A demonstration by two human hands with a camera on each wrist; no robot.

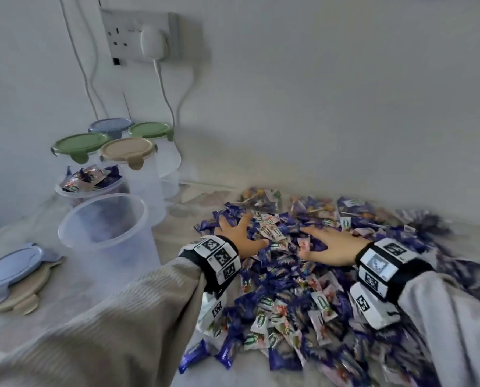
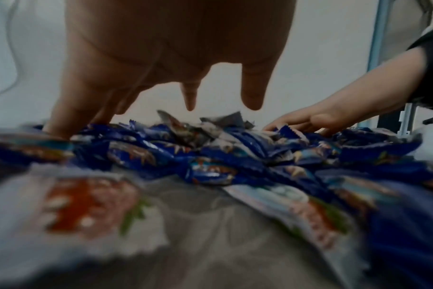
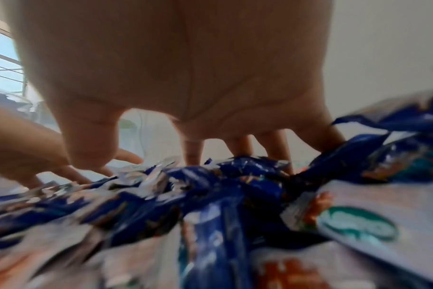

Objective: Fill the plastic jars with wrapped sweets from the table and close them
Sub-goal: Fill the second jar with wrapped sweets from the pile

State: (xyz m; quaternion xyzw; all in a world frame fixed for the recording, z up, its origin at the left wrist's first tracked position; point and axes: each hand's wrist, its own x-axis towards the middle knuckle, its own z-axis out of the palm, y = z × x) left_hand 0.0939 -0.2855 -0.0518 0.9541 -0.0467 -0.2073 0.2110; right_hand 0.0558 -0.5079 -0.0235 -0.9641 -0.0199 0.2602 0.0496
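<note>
Lying nearest, at the lower edge of the head view: scattered blue and white wrapped sweets [image 1: 283, 308], the near fringe of a broad heap on the grey table [image 1: 93, 300]. Further in, on the crown of the heap, left hand [image 1: 240, 233] palm down, fingers spread and straight, tips resting among the wrappers; nothing grasped. Confirmed from the left wrist view: left-hand fingers [image 2: 252, 91] extended downward above and into the pile, no sweet enclosed. Just beside it, right hand [image 1: 335, 243] likewise flat and released on the sweets, fingers stretched toward the left hand, the two near but apart. Right wrist view consistent: right-hand fingers [image 3: 193, 152] straight, tips touching blue wrappers, none pinched. Marker bands on both wrists. Left of the heap, near the table edge: two loose lids stacked, blue lid [image 1: 11, 265] on beige lid [image 1: 20, 298]. Beyond these, an open clear jar [image 1: 107, 233], upright, contents unclear through the frosted wall. Directly behind it, a second open jar [image 1: 90, 188] filled to the rim with sweets. Further back, four closed jars in a cluster, lids green, beige, blue and green [image 1: 127, 157]. Furthest, on the wall: a socket [image 1: 141, 34] with a white plug and trailing cable.
</note>
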